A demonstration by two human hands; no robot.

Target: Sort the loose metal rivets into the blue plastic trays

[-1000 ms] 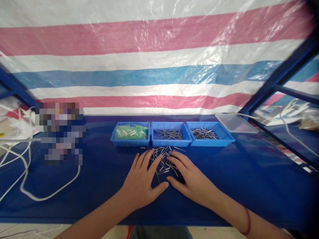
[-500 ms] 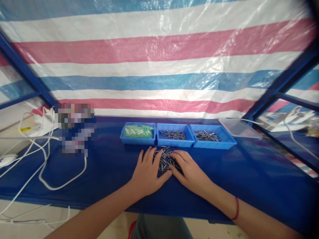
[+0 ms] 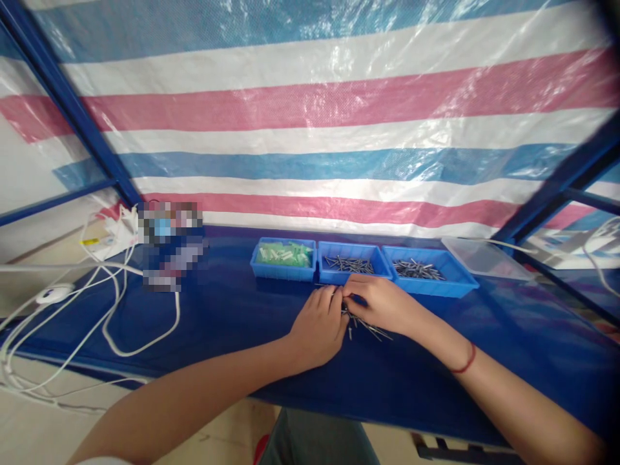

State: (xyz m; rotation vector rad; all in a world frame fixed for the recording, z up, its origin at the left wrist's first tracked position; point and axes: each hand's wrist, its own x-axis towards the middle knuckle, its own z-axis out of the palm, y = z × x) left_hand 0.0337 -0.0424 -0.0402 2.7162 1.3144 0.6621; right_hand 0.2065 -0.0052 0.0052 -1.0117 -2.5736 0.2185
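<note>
A loose pile of thin metal rivets (image 3: pixel 372 328) lies on the blue tabletop, partly covered by both hands. My left hand (image 3: pixel 320 326) rests palm down on the pile's left side, its fingers drawn together and curled over rivets. From the right, my right hand (image 3: pixel 380 300) reaches in with thumb and fingers pinched at the left fingertips. What sits between those fingertips is mostly hidden. Just behind the hands stand three blue bins: the left bin (image 3: pixel 283 272) with green and white pieces, the middle bin (image 3: pixel 330 272) and right bin (image 3: pixel 431 285) with similar metal pieces.
White cables (image 3: pixel 116 345) loop over the left of the table (image 3: pixel 232 316), near a small white device (image 3: pixel 55 294). A clear plastic lid (image 3: pixel 489 258) lies behind the right bin. Blue frame posts (image 3: pixel 92 142) and a striped plastic sheet (image 3: pixel 310 110) enclose the back.
My spread fingers have closed in over the pile, and the hands have come together until their fingertips meet. The whole view has shifted, with the bins appearing farther right.
</note>
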